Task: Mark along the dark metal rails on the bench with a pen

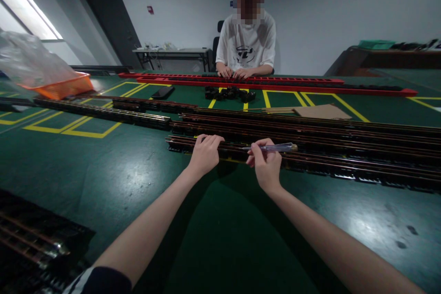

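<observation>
My right hand point(267, 165) grips a screwdriver point(280, 148) with a clear handle, its thin tip pointing left over a long dark rail point(317, 165) lined with copper-coloured strips. The tip is close to the rail; whether it touches, I cannot tell. Farther left, my left hand point(206, 155) is closed over the same rail near its left end, fingers on the far side and partly hidden. Behind this rail lie several similar long rails point(330, 134), side by side across the green table point(138, 193).
Across the table a person point(246, 46) has both hands at long red rails point(296, 85). Small black parts point(229, 94), a phone point(163, 92) and cardboard point(322, 111) lie between us. An orange basket point(60, 86) holding plastic bags stands left; more dark rails point(31, 234) lie near left.
</observation>
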### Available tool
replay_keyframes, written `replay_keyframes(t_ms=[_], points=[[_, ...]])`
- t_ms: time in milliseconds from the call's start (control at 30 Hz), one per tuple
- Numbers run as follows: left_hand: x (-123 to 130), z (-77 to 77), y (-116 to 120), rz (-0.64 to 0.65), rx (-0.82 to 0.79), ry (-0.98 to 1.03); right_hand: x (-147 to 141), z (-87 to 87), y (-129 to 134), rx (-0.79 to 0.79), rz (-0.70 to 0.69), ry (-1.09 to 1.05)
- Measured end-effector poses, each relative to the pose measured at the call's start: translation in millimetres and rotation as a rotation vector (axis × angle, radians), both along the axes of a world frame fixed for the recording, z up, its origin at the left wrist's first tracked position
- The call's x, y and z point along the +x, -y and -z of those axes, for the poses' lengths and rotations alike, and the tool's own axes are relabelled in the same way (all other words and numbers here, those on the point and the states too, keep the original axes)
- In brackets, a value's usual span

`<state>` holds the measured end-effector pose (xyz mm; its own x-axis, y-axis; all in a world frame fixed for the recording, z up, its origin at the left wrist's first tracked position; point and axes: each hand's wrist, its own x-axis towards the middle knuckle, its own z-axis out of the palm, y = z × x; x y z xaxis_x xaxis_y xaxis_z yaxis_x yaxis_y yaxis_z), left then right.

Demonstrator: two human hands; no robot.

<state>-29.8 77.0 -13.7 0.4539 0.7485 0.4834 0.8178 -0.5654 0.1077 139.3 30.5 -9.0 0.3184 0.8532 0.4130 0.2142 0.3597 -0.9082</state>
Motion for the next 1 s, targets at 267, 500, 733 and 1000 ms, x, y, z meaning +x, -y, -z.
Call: replay_keyframes(t_ms=[267,500,733,1000], points=[[-4.1,-0.5,-1.5,0.03,-0.037,0.01,0.1,1.1,-1.0,-0.032,-0.02,-0.102],[-2.0,-3.7,1.6,0.042,-0.017,-0.015,-1.2,1.5,-1.2,-0.023,-0.102,-0.017],[-1.9,-1.9,1.6,0.064,0.018,-0.024,-0.2,0.1,0.4,0.001,-0.003,-0.028],[-1.2,-1.6,1.6,0.05,0.023,-0.022,-0.5,-0.3,0.4,0.01,-0.043,-0.051]])
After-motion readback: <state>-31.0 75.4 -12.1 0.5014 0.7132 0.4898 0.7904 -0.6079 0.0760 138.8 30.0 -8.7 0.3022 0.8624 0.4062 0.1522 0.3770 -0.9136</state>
